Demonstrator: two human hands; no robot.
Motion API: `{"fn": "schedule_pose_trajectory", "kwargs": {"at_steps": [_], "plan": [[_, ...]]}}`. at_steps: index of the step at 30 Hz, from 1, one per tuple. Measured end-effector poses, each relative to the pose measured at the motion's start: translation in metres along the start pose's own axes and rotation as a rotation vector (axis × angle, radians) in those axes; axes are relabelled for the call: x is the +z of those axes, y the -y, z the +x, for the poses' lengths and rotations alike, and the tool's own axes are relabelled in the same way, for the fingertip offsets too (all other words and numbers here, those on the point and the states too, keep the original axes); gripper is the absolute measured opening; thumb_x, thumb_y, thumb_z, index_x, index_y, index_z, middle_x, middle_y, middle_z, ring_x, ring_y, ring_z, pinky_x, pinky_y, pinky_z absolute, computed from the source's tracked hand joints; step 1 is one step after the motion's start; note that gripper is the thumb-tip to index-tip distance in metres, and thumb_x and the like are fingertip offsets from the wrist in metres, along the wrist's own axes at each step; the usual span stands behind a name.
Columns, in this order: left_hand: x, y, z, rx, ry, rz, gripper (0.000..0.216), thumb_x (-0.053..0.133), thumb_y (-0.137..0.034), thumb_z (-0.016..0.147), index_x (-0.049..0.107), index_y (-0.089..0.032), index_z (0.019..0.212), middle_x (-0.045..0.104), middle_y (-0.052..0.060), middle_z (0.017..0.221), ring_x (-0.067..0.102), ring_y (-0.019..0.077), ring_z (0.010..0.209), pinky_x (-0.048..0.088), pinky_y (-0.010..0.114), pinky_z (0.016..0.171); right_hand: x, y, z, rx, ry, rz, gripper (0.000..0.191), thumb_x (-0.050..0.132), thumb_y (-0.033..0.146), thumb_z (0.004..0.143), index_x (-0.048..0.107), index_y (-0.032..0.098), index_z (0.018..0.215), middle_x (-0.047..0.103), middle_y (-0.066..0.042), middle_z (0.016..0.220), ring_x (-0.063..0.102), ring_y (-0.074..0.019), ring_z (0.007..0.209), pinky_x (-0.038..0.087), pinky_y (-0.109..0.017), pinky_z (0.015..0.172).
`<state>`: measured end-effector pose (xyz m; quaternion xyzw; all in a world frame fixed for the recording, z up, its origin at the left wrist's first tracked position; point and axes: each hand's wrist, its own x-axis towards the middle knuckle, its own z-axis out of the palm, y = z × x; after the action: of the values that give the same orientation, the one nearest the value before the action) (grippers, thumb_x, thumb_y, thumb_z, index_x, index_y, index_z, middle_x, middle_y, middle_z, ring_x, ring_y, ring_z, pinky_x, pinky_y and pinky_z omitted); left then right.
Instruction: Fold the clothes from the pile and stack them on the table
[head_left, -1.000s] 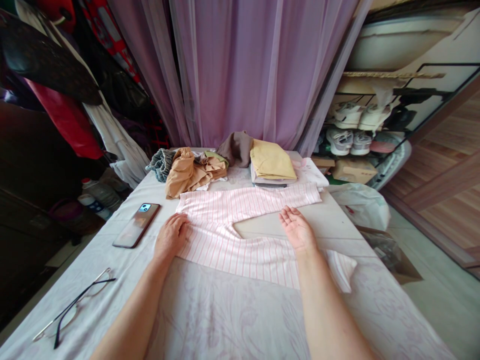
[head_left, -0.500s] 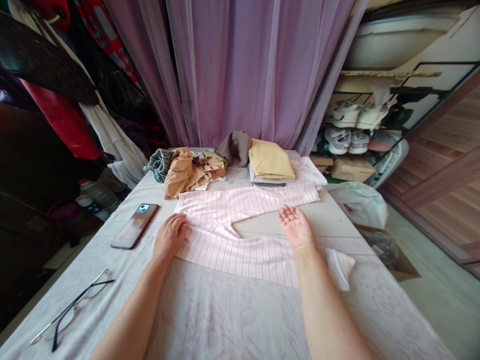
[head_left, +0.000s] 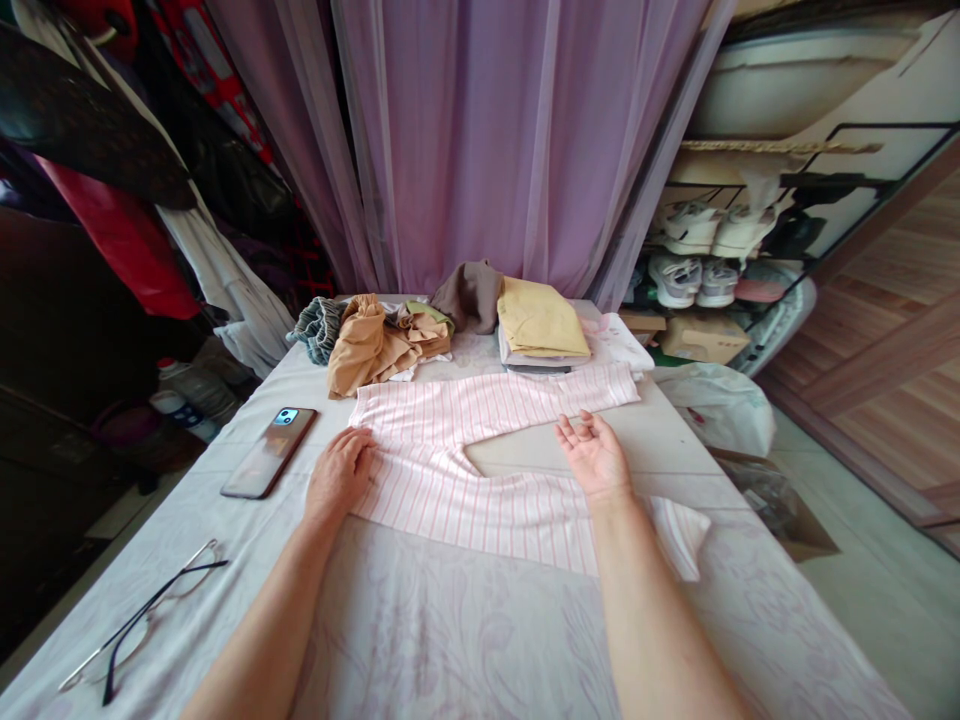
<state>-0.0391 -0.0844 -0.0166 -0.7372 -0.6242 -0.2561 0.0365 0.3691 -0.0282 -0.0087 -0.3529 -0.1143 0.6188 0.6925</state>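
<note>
Pink-and-white striped trousers [head_left: 487,510] lie spread sideways, waist to the left and legs pointing right with a gap between them. My left hand [head_left: 341,470] rests palm down on the waist end, its fingers lying on the cloth. Over the nearer leg, my right hand [head_left: 596,455] is turned palm up with loosely curled, parted fingers and nothing in it. Its wrist and forearm hide part of that leg near the cuff.
A phone [head_left: 270,453] and folded eyeglasses [head_left: 146,615] lie on the left of the cloth-covered table [head_left: 420,640]. Behind the trousers sit crumpled clothes [head_left: 367,345] and a folded stack topped with yellow cloth [head_left: 541,318]. A purple curtain [head_left: 480,140] hangs at the back.
The fingers of my right hand have spread and curled slightly. My left hand and the trousers stay in place.
</note>
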Motion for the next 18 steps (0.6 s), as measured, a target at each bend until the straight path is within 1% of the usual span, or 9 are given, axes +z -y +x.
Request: {"fn": "schedule_pose_trajectory", "kwargs": {"at_steps": [4, 7, 9, 13, 15, 18], "plan": [[0.0000, -0.0001, 0.0002, 0.003, -0.003, 0.002, 0.029, 0.040, -0.029, 0.092, 0.066, -0.018, 0.095, 0.071, 0.011, 0.113, 0.059, 0.0282, 0.117, 0.047, 0.046, 0.103, 0.0039, 0.0018, -0.0029, 0.023, -0.033, 0.023, 0.007, 0.067, 0.029, 0.079, 0.064, 0.022, 0.079, 0.061, 0.006, 0.054, 0.071, -0.0171, 0.088, 0.057, -0.033, 0.081], [0.0003, -0.0001, 0.0003, 0.011, -0.009, 0.002, 0.029, 0.039, -0.029, 0.092, 0.066, -0.018, 0.095, 0.071, 0.011, 0.113, 0.059, 0.0281, 0.117, 0.047, 0.046, 0.103, 0.0053, 0.0034, -0.0039, 0.030, -0.039, 0.025, 0.008, 0.067, 0.029, 0.079, 0.063, 0.022, 0.078, 0.066, 0.004, 0.062, 0.071, -0.0158, 0.085, 0.057, -0.033, 0.081], [0.0005, -0.0001, 0.0002, 0.012, -0.012, 0.001, 0.029, 0.039, -0.029, 0.092, 0.066, -0.018, 0.095, 0.071, 0.011, 0.112, 0.059, 0.0278, 0.117, 0.047, 0.046, 0.103, 0.0051, 0.0040, -0.0038, 0.032, -0.031, 0.022, 0.008, 0.067, 0.029, 0.080, 0.062, 0.022, 0.078, 0.068, 0.004, 0.066, 0.070, -0.0138, 0.077, 0.057, -0.033, 0.080], [0.0006, -0.0002, 0.0001, 0.010, -0.019, -0.004, 0.030, 0.039, -0.030, 0.092, 0.066, -0.018, 0.094, 0.071, 0.012, 0.111, 0.059, 0.0280, 0.116, 0.047, 0.046, 0.103, 0.0039, 0.0043, -0.0033, 0.023, -0.031, 0.017, 0.007, 0.063, 0.026, 0.083, 0.062, 0.021, 0.078, 0.066, 0.006, 0.065, 0.062, -0.0084, 0.057, 0.057, -0.034, 0.080], [0.0004, -0.0004, 0.0000, 0.011, -0.018, -0.003, 0.030, 0.039, -0.030, 0.092, 0.066, -0.018, 0.095, 0.071, 0.012, 0.112, 0.059, 0.0281, 0.116, 0.048, 0.046, 0.102, 0.0041, 0.0043, -0.0036, 0.018, -0.039, 0.017, 0.007, 0.063, 0.026, 0.083, 0.062, 0.021, 0.078, 0.065, 0.006, 0.064, 0.061, -0.0077, 0.055, 0.057, -0.034, 0.080], [0.0000, -0.0008, -0.0001, 0.006, -0.015, 0.002, 0.029, 0.039, -0.030, 0.092, 0.066, -0.019, 0.095, 0.071, 0.011, 0.112, 0.059, 0.0277, 0.116, 0.047, 0.046, 0.103, 0.0058, 0.0046, -0.0047, 0.020, -0.034, 0.017, 0.007, 0.064, 0.026, 0.083, 0.062, 0.021, 0.078, 0.066, 0.007, 0.065, 0.062, -0.0082, 0.058, 0.057, -0.033, 0.080]]}}
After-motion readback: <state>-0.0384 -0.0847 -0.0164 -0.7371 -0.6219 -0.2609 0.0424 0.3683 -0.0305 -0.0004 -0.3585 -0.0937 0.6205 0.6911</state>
